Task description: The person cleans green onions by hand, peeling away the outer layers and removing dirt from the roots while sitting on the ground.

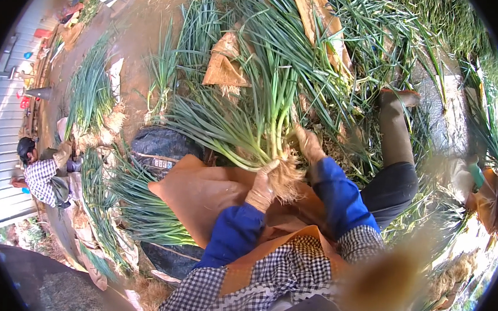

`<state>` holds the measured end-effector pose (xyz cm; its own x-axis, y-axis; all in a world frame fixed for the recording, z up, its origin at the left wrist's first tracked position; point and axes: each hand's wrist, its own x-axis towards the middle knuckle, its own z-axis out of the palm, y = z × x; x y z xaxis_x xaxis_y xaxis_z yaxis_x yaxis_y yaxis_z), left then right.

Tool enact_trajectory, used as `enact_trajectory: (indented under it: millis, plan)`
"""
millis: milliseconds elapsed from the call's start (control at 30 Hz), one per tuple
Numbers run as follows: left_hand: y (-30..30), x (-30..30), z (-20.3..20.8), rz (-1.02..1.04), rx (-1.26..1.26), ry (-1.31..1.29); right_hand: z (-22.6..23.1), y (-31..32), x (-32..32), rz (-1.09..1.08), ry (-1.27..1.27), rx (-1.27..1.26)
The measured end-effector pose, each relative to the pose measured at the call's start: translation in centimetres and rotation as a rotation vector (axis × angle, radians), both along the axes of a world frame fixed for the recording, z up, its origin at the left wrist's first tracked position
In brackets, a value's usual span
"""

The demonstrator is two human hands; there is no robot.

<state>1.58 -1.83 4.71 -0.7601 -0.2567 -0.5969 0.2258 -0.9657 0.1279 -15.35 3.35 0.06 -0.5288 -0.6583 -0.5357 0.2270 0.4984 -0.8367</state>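
My left hand (262, 188), in a pale work glove, is closed round the base of a bunch of green onions (275, 120). Its stalks fan away from me, some bending to the left, and the tangled tan roots (286, 178) hang over my lap. Just right of the stalk bases, my right hand (310, 145), gloved the same way, has curled fingers close against the bunch. What those fingers pinch is too small to make out. Beneath both hands a brown apron (201, 189) covers my lap.
More green onions (154, 207) lie in heaps at my left and ahead, some by an orange-brown cloth (226, 63). A dark sack (167, 145) is left of my lap. My boot (396, 130) stretches out at right. A co-worker (45, 171) sits at far left.
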Motion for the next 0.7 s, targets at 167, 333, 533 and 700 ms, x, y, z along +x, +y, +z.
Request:
enact_trajectory:
  millis: [167,333,533,700]
  plan:
    - [-3.0,-0.5,-1.7,-0.026,-0.017,0.027,-10.8,-1.3,-5.4,0.143,0.435,0.297]
    - [-4.6,1.7,5.2,0.171,-0.112,0.324,-6.1,-2.5,-2.2,-0.155,-0.039,-0.308]
    - [0.9,-1.2,-1.3,0.005,-0.065,-0.144,-2.2,-0.8,-0.5,0.095,0.568,0.068]
    - [1.2,-0.8,-3.8,0.034,-0.104,-0.193,5.3,2.0,1.5,0.890,1.136,0.265]
